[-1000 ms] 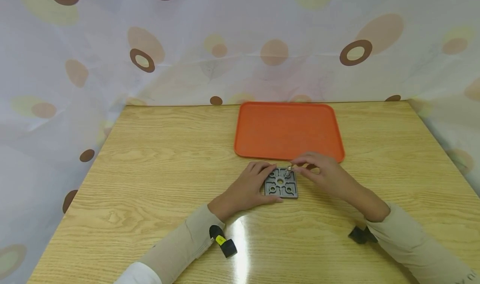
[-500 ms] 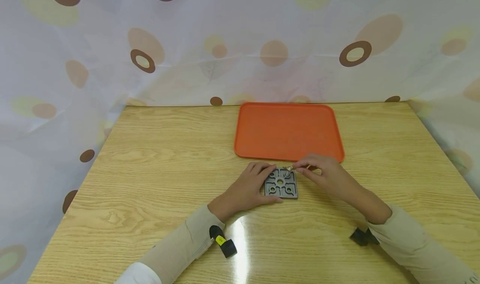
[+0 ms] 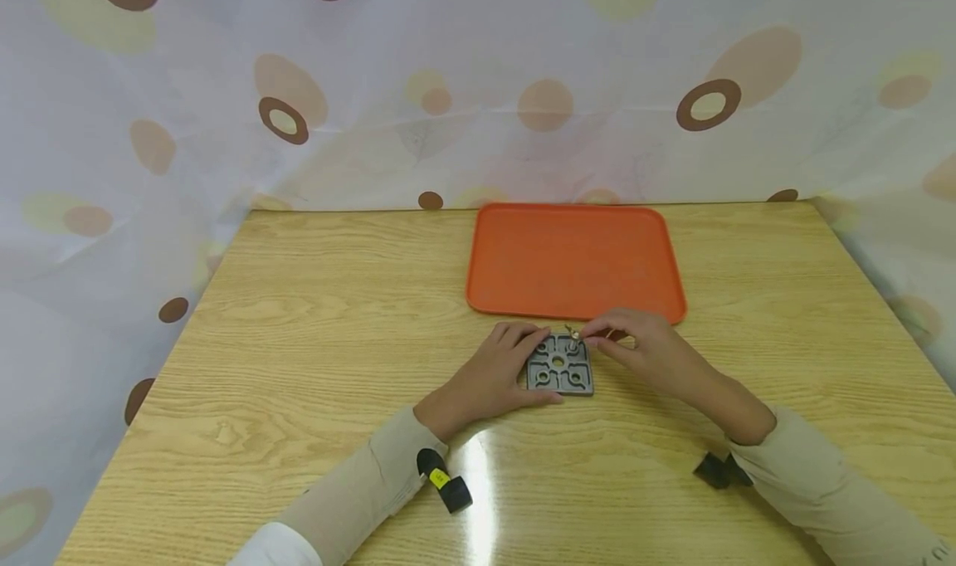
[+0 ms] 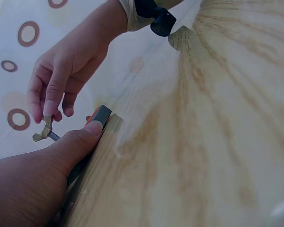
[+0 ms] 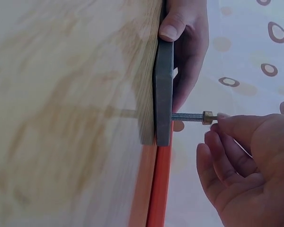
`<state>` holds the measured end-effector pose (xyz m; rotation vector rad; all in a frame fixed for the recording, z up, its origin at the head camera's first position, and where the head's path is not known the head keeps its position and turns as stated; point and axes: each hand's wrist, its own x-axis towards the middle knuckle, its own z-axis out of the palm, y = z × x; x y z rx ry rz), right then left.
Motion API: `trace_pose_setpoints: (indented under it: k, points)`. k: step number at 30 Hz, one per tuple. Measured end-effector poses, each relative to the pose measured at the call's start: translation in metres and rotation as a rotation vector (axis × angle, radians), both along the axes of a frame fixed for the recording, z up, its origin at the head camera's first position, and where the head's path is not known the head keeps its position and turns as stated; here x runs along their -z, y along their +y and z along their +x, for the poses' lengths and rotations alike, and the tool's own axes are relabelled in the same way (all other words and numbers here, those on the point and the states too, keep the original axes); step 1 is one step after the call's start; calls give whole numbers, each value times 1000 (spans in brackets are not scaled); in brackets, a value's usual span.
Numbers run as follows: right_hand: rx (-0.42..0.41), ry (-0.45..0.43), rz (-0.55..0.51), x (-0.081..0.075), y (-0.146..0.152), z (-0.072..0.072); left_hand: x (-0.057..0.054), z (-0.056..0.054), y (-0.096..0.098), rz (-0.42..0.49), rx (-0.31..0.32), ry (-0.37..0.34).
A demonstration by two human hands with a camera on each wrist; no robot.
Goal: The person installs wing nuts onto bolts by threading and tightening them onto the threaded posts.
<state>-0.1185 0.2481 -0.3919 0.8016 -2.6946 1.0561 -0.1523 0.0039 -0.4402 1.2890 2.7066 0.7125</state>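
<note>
A square grey metal plate point(image 3: 558, 377) with ribs and several holes lies on the table. My left hand point(image 3: 493, 373) grips its left side, thumb along the near edge and fingers at the far edge. From the plate's far right corner rises a threaded bolt point(image 5: 188, 117), with a brass wing nut point(image 4: 46, 128) near its top. My right hand point(image 3: 644, 346) pinches a wing of that nut between thumb and index finger, the other fingers loosely curled. In the right wrist view bare thread shows between nut and plate.
An orange tray point(image 3: 571, 263) lies just behind the plate, its near rim close to my right hand. Patterned cloth point(image 3: 358, 159) hangs behind the table and at both sides. Wood-grain tabletop point(image 3: 314, 342) surrounds the plate.
The wing nut has turned on the bolt, its wings now pointing another way. My right fingers have shifted slightly with it; my left hand and the plate stay put.
</note>
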Motion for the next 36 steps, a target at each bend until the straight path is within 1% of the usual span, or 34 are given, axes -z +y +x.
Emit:
trace_pose_setpoints:
  k: [5,10,18,23,36]
  points:
    - [3,-29,-18,-1,-2,0,-2,0,0,3,1,0]
    - [0,-27,-21,-3,-5,-1,-3,0,0,-4,1,-3]
    - [-37,-29,-48,0,-7,-4,-4,1,0,0,-2,-3]
    - [-34,-42,-44,1,-7,-4,-4,1,0,-2,-3,-8]
    - [-9,-6,-13,-1,-4,-2,-2,1,0,-10,-6,5]
